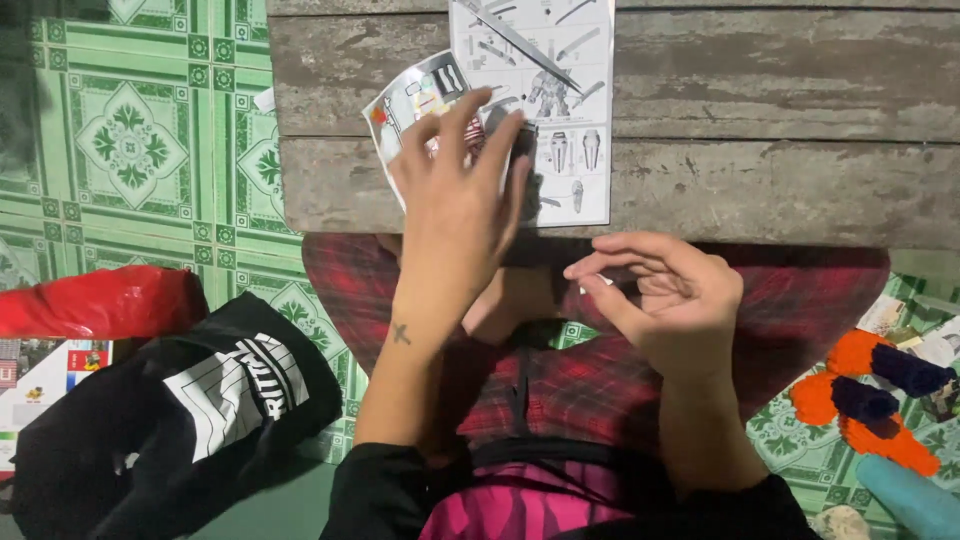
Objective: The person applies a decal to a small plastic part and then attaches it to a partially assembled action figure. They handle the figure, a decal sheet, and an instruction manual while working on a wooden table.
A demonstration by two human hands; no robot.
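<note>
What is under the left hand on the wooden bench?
The left hand rests on a small printed packet overlapping a white instruction sheet on the wooden bench. Anything beneath the palm is hidden.

The left hand [455,205] lies flat, fingers spread, on a small colourful packet [415,105] at the near edge of a weathered wooden desk [780,100]. Just beside the packet, partly under the fingertips, lies a white instruction sheet [565,110] with line drawings. The right hand [665,295] hovers above a red plaid lap, thumb and forefinger pinching a tiny white piece [600,283]. A black bag [190,420] sits on the green tiled floor [130,140].
</note>
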